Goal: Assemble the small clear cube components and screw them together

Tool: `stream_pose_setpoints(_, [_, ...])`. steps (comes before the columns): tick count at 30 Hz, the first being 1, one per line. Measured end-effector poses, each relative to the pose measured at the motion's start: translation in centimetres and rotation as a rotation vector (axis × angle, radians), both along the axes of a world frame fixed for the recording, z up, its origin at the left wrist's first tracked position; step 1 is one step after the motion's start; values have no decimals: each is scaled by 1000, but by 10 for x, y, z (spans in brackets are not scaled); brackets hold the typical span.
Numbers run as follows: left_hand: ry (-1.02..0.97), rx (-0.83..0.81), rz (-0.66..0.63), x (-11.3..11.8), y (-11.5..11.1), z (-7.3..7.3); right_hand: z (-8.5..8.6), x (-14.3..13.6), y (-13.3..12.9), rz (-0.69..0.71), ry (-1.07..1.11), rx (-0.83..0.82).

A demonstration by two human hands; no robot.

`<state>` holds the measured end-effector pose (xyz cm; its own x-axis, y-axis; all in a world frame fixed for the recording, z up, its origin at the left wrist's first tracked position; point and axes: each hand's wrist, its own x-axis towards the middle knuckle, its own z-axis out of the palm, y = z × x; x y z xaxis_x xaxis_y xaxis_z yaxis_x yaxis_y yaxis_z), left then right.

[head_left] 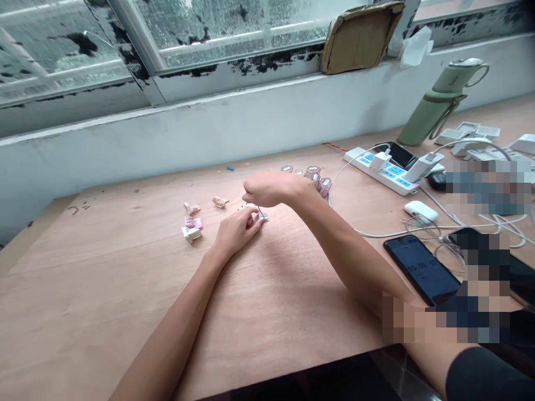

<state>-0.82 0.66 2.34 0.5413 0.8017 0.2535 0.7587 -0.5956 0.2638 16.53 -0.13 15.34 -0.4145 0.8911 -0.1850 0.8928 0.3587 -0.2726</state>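
Observation:
My left hand (237, 229) rests on the wooden table, its fingers closed on a small whitish piece (263, 216) lying flat on the wood. Above it, my right hand (270, 189) is bent down at the wrist with curled fingers. From that grip a thin, dark, rod-like tool (261, 211) slants down to the small piece; its handle is hidden in the fingers, so its exact kind cannot be told. Tiny dark specks lie just behind the left fingers. Several small clear hexagonal containers (312, 171) with labels stand behind my right wrist, partly covered by it.
Left of my hands lie a pink packet (193, 223), a cream block-like piece (191, 234) and crumpled wrappers (220, 201). On the right are a power strip (382, 170) with cables, a white earbud case (421, 211), a phone (421, 270) and a green bottle (430, 111).

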Motion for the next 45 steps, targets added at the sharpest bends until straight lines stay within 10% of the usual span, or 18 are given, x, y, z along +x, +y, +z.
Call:
stream_pose_setpoints(16, [-44, -13, -35, -4, -4, -3, -9, 2, -17, -143, 45, 77])
stream_pose_setpoints(21, [-48, -37, -38, -6, -6, -4, -40, 26, -21, -162, 136, 282])
stream_pose_setpoints(29, [41, 63, -35, -1, -10, -7, -126, 53, -14, -526, 1169, 354])
stream_pose_setpoints(32, [69, 77, -9, 0, -11, -7, -150, 43, -18, -362, 1168, 89])
stream_pose_setpoints(45, [-68, 273, 177, -19, 13, -11, -165, 26, -28, -371, 974, 440])
